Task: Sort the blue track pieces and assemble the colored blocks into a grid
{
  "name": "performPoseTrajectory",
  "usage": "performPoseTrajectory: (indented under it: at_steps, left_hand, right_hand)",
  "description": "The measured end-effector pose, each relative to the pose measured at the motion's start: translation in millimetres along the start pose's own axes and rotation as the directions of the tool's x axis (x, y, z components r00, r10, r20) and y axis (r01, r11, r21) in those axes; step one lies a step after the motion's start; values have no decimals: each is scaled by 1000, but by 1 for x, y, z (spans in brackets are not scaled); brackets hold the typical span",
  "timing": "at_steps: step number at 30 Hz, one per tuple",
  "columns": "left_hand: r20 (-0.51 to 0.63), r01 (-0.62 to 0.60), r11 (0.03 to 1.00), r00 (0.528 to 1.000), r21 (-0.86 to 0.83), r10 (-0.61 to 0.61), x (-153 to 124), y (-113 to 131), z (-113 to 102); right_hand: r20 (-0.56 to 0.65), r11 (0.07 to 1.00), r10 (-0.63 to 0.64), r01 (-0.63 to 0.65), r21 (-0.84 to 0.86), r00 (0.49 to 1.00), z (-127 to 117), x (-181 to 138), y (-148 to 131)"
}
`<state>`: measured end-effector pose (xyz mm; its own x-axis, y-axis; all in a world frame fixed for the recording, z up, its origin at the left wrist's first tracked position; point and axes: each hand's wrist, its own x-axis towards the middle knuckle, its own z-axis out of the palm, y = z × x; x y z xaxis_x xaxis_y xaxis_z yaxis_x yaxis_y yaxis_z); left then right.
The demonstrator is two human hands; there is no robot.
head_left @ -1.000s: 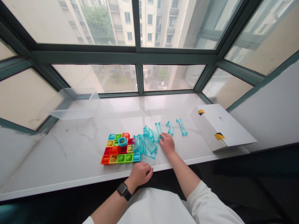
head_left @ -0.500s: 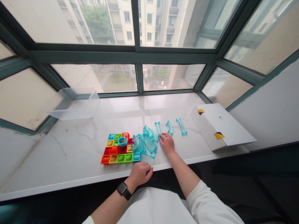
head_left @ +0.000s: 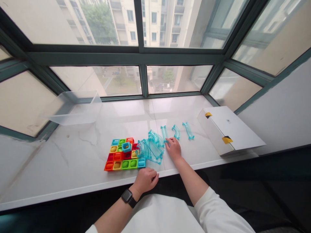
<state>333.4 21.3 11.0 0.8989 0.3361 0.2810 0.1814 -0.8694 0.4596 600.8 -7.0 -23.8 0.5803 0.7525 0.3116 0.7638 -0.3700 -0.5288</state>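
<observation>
My right hand (head_left: 174,149) rests on the counter with its fingers curled together, the fingertips at the near end of a straight, clear blue track piece (head_left: 164,132). A curved track piece (head_left: 176,132) and a slightly bent track piece (head_left: 188,131) lie to the right of it. Left of this hand is a heap of clear blue track pieces (head_left: 151,149), partly over the colourful blocks (head_left: 125,164) set in rows. One blue block (head_left: 126,147) sits on top of them. My left hand (head_left: 146,179) is loosely closed at the counter's front edge, with nothing seen in it.
A clear plastic bin (head_left: 73,113) stands at the back left of the white marbled counter (head_left: 80,155). On the right is a white box (head_left: 233,129) with yellow-and-black tape. Windows close off the back, and the counter's front edge runs just before my body.
The view has shifted very slightly. Both hands and the track pieces keep their places.
</observation>
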Motion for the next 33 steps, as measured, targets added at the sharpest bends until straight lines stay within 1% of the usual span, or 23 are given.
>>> performPoseTrajectory:
  at_steps: [9,24,29,33]
  left_hand:
    - [18,4,1000,1000,0,-4,1,-1,-1]
    - [0,0,1000,1000,-14,0,1,0,-1]
    - [5,-4,1000,1000,-12,4,0,0,0]
    - [1,-3,1000,1000,-14,4,0,0,0]
  right_hand:
    - [-1,999,6,-6,42,1000,-3,-1,-1]
    - [-7,998,3,-2,56,1000,-4,-2,-3]
    - [-27,997,18,-16,73,999,-4,-3,-2]
    - [-57,991,38,-30,128,998,-7,-10,-3]
